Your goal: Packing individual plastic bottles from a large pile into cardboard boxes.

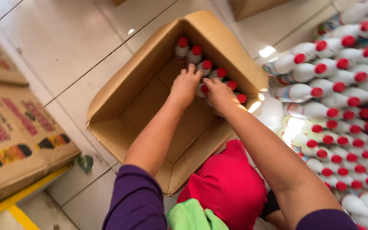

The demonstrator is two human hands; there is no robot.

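An open brown cardboard box (120, 91) sits on the tiled floor, holding a row of white bottles with red caps (182, 49) along its far right wall. Both of my hands reach down into it. My left hand (185, 85) rests on the bottles near the middle of the row, fingers spread over a cap. Right beside it, my right hand (218, 93) is closed around a white bottle (239, 98), partly hidden under my fingers.
A large stack of white red-capped bottles (341, 102) lies on its side at the right. Flat printed cardboard boxes (13, 140) lie at the left on a yellow floor line. Red cloth (226, 183) and green cloth (190, 217) cover my lap. Another box (252, 6) stands behind.
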